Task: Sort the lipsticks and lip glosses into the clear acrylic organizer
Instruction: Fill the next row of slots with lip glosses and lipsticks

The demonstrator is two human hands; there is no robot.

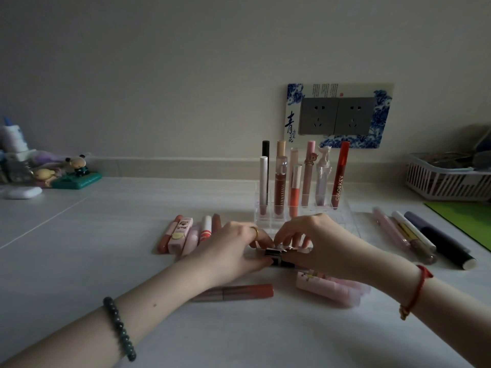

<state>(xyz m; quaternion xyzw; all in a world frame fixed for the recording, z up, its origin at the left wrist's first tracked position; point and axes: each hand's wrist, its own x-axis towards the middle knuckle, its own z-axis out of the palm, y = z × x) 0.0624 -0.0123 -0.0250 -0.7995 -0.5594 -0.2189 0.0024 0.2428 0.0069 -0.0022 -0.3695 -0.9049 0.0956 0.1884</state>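
Note:
The clear acrylic organizer (342, 216) stands mid-table with several lip glosses upright in its back rows, among them a red Colorkey tube (340, 176). Just in front of it my left hand (233, 248) and my right hand (318, 243) meet over a black lipstick (279, 257) lying on the table; both hands grip it. A group of pink lipsticks (186, 235) lies to the left. A long rose gloss (239, 292) and a pink tube (329, 288) lie nearer me. More tubes (414, 235) lie at the right.
A white slotted basket (446, 181) sits at the back right beside a green mat (467, 219). Small figurines (74, 171) and bottles crowd the back left. A wall socket panel (337, 115) is behind the organizer.

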